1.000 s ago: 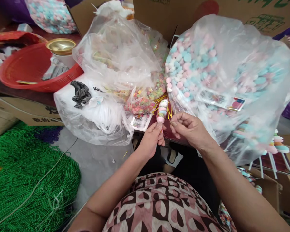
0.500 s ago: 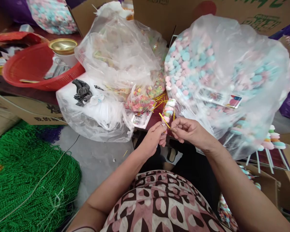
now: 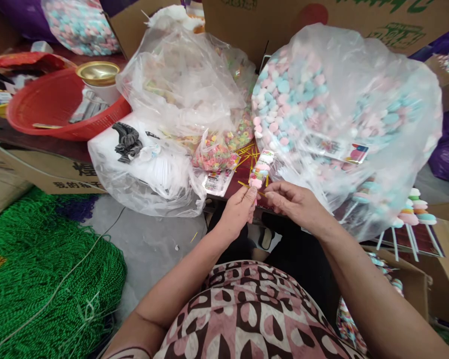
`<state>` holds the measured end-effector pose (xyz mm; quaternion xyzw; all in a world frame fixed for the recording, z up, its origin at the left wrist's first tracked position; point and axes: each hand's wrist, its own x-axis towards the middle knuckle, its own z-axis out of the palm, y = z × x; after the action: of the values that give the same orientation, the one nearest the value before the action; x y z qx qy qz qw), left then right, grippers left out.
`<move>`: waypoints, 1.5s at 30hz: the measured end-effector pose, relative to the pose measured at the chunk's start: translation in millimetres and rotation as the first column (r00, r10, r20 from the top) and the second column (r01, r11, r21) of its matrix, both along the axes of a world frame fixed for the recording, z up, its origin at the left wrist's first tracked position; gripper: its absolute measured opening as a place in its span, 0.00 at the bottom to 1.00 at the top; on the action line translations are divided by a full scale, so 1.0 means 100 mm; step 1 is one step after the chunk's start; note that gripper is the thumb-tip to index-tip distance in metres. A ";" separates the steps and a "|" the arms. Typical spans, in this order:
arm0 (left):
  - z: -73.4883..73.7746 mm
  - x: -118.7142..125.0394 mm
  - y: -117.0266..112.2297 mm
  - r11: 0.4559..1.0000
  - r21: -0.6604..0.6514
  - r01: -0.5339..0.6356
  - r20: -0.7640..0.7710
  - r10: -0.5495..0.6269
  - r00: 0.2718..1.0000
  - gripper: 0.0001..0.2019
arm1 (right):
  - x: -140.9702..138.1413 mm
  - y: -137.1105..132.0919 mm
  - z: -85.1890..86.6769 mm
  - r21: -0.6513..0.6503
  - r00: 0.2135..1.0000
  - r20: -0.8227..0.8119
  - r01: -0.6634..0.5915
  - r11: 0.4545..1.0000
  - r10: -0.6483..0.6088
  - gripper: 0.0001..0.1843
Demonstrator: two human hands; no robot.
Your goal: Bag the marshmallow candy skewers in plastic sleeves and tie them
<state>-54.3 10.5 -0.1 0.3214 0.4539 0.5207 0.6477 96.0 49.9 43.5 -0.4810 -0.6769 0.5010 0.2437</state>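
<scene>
My left hand [image 3: 238, 210] is closed around the lower end of a wrapped candy skewer [image 3: 261, 168], a stack of pink, white and blue sweets in clear film, held upright and tilted right. My right hand [image 3: 292, 202] pinches a thin yellow twist tie [image 3: 247, 186] that crosses the base of the skewer. Both hands meet just in front of a pile of loose yellow twist ties [image 3: 249, 151] on a dark red surface. A big clear bag of pink, blue and white candies [image 3: 344, 114] stands just behind my right hand.
A clear bag of coloured ring candies [image 3: 194, 99] and a bag of white items [image 3: 145, 169] lie at centre left. A red basket [image 3: 56, 104] with a gold bowl [image 3: 98, 73] sits far left. Green cord [image 3: 41, 269] covers the floor at left. Finished skewers [image 3: 411, 219] stand in a box at right.
The skewer has tipped further to the right. The yellow tie has gone from slanting across the skewer's base to lying nearly level under it, with my right hand's pinch closer to the left hand.
</scene>
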 end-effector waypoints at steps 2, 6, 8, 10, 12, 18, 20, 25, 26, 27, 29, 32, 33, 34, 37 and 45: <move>-0.02 0.01 -0.01 1.000 0.020 -0.009 -0.047 0.010 0.999 0.21 | -0.02 -0.07 -0.07 0.093 0.999 0.035 0.022 0.995 -0.025 0.12; -0.05 0.05 -0.02 0.999 0.032 -0.017 -0.098 0.020 0.995 0.21 | -0.01 -0.14 -0.17 0.126 0.984 -0.043 0.178 0.976 -0.174 0.11; -0.04 0.09 -0.03 0.999 0.040 -0.005 -0.102 0.009 0.995 0.21 | 0.02 -0.15 -0.18 0.057 0.969 -0.120 0.224 0.973 -0.216 0.12; -0.01 0.15 -0.04 0.999 0.039 0.016 -0.080 -0.013 0.997 0.21 | 0.06 -0.17 -0.18 -0.009 0.952 -0.168 0.259 0.966 -0.257 0.13; 0.03 0.21 -0.06 0.999 0.020 0.043 -0.009 -0.043 0.999 0.21 | 0.11 -0.19 -0.19 -0.061 0.935 -0.190 0.294 0.954 -0.300 0.14; 0.18 0.34 -0.14 0.963 -0.052 0.265 0.316 -0.236 0.919 0.19 | 0.21 -0.29 -0.22 -0.202 0.881 -0.334 0.281 0.938 -0.335 0.15; 0.21 0.33 -0.15 0.930 -0.064 0.363 0.417 -0.305 0.856 0.18 | 0.27 -0.30 -0.20 -0.232 0.876 -0.371 0.234 0.944 -0.309 0.13; 0.28 0.34 -0.19 0.773 -0.067 0.631 0.602 -0.473 0.643 0.17 | 0.41 -0.28 -0.19 -0.360 0.792 -0.570 0.000 0.933 -0.219 0.24; 0.28 0.35 -0.20 0.748 -0.066 0.660 0.623 -0.486 0.613 0.17 | 0.42 -0.28 -0.19 -0.370 0.769 -0.604 -0.036 0.928 -0.211 0.25; 0.28 0.36 -0.20 0.737 -0.069 0.673 0.634 -0.488 0.600 0.18 | 0.42 -0.28 -0.19 -0.372 0.756 -0.620 -0.050 0.927 -0.208 0.26; 0.28 0.38 -0.21 0.745 -0.089 0.661 0.623 -0.476 0.621 0.19 | 0.41 -0.28 -0.20 -0.364 0.779 -0.597 -0.050 0.930 -0.192 0.24; 0.27 0.37 -0.19 0.777 -0.106 0.620 0.565 -0.466 0.681 0.20 | 0.41 -0.27 -0.19 -0.326 0.834 -0.533 -0.047 0.944 -0.143 0.20; 0.26 0.36 -0.19 0.781 -0.099 0.617 0.548 -0.475 0.689 0.20 | 0.41 -0.27 -0.19 -0.308 0.843 -0.525 -0.054 0.950 -0.122 0.20; 0.26 0.35 -0.19 0.784 -0.088 0.614 0.533 -0.484 0.694 0.20 | 0.41 -0.26 -0.18 -0.290 0.849 -0.519 -0.062 0.955 -0.103 0.21; 0.24 0.32 -0.18 0.803 -0.064 0.592 0.501 -0.488 0.715 0.20 | 0.41 -0.24 -0.20 -0.236 0.870 -0.487 -0.043 0.971 -0.079 0.19; 0.21 0.33 -0.13 0.915 -0.061 0.399 0.395 -0.345 0.851 0.20 | 0.29 -0.28 -0.23 0.116 0.941 -0.160 0.319 0.940 -0.300 0.18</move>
<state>-21.3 -2.6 21.2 0.2510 0.2857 0.4039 0.8320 125.4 22.3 20.0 -0.5268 -0.6075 0.4399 0.3998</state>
